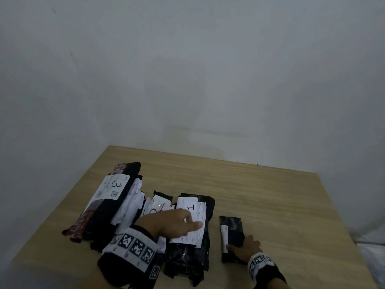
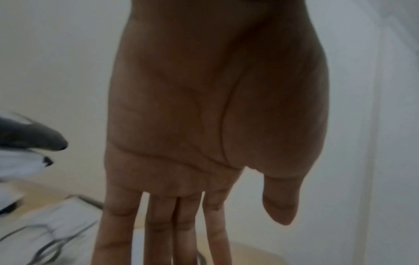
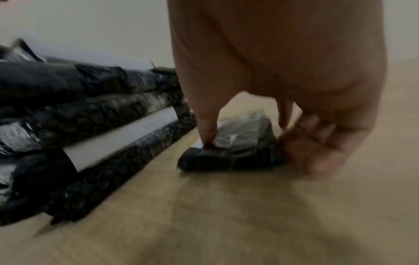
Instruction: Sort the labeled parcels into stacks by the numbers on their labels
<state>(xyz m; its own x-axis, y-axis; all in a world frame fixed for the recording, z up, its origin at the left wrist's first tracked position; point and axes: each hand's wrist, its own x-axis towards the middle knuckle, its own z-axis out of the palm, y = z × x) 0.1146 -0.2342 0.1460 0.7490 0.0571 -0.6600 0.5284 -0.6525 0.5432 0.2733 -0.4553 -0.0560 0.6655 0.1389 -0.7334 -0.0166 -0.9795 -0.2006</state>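
Note:
Several black parcels with white labels lie on the wooden table [image 1: 260, 195]. A left stack [image 1: 108, 207] has a label marked 3 [image 1: 115, 184]. The middle stack [image 1: 193, 236] has a label marked 1 [image 1: 191, 207]. My left hand [image 1: 183, 223] reaches flat over that label, and the left wrist view shows the left hand [image 2: 217, 233] with straight fingers. Whether it touches the label I cannot tell. To the right lies a small black parcel [image 1: 232, 232]. My right hand [image 1: 239, 248] pinches its near end. In the right wrist view the right hand [image 3: 249, 143] has the thumb on one side of the small parcel [image 3: 240, 150] and the fingers on the other.
Between the two stacks sits another labeled parcel [image 1: 156, 206], its number partly hidden by my left hand. A grey wall stands behind the table. Bare wood stretches to the right and back of the parcels. Something pale lies off the table's right edge [image 1: 370, 247].

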